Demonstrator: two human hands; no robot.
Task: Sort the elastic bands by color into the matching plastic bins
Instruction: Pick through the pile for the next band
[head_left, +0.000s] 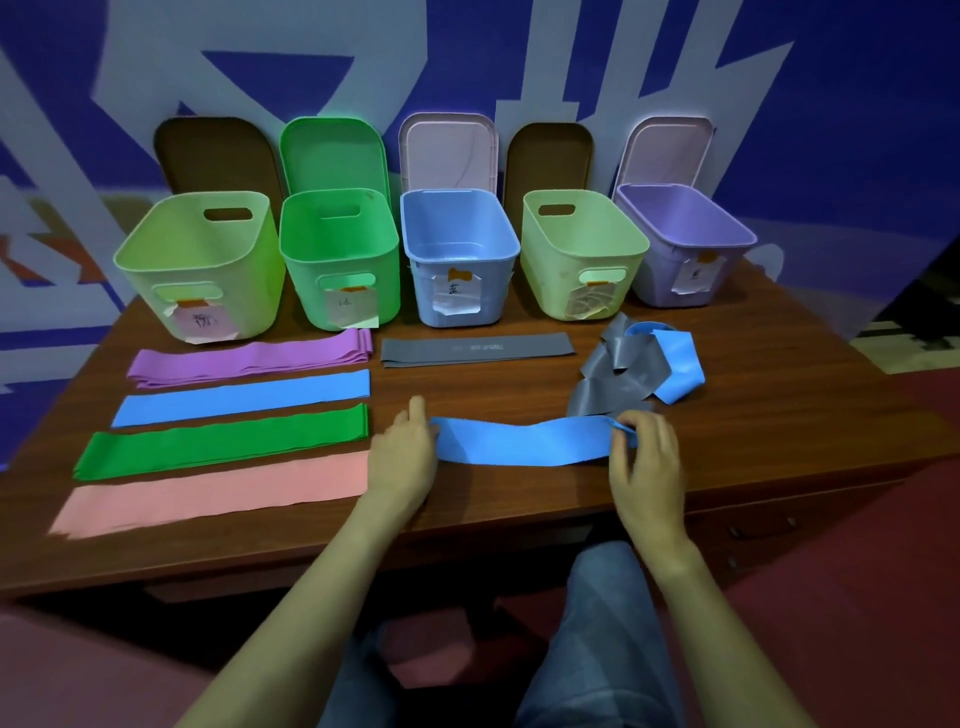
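Note:
A blue elastic band (519, 441) lies stretched flat near the table's front edge. My left hand (405, 452) pinches its left end and my right hand (644, 457) pinches its right end. To the left lie flat bands in a column: purple (249, 358), blue (239, 397), green (223, 441) and pink (213, 493). A grey band (478, 348) lies flat in the middle. A tangle of grey bands (618, 369) and a blue band (680, 364) sits at the right. Behind stand a light green bin (156, 260), a green bin (306, 270), a blue bin (415, 244), another light green bin (540, 265) and a purple bin (727, 244).
The bins line the back of the brown wooden table (753, 405), each with a paper label on its front. Lids lean against the wall behind them. The table's front edge runs just below my hands, and my knees show under it.

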